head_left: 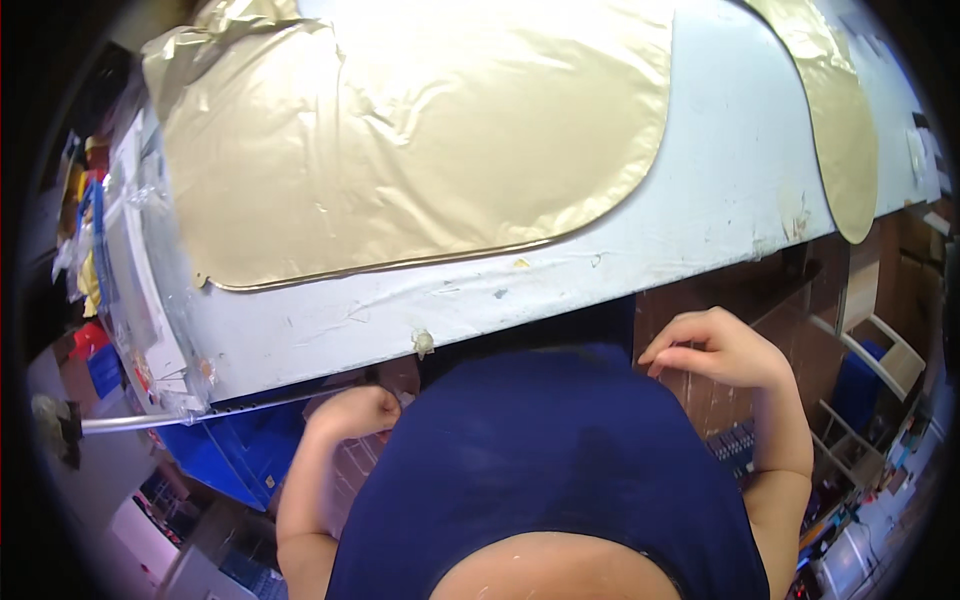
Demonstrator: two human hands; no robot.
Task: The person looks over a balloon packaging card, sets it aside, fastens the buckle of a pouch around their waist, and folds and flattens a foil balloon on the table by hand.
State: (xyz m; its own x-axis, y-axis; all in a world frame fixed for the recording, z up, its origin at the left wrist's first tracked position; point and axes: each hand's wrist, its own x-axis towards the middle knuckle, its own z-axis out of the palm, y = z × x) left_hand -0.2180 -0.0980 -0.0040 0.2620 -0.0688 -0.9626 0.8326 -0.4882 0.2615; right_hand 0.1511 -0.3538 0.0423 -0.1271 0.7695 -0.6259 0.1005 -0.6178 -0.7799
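Note:
Both hands hang below the near edge of the white table (720, 130), on either side of my dark blue top. My left hand (365, 412) is curled closed beside the top; its fingertips are mostly hidden, and I cannot make out anything in it. My right hand (715, 347) is bent loosely at the top's right side, thumb and forefinger slightly apart, with nothing visible between them. A large shiny gold sheet (430, 160) with rounded corners lies layered and wrinkled on the table, away from both hands. A second gold piece (845, 140) with a rounded end overhangs the table's edge at the right.
Clear plastic and papers (150, 280) cover the table's left end. A metal rod (140, 422) sticks out below it, above a blue bin (225, 455). A small pale lump (423, 343) sits at the table's near edge. Wooden frames (885, 355) stand to the right.

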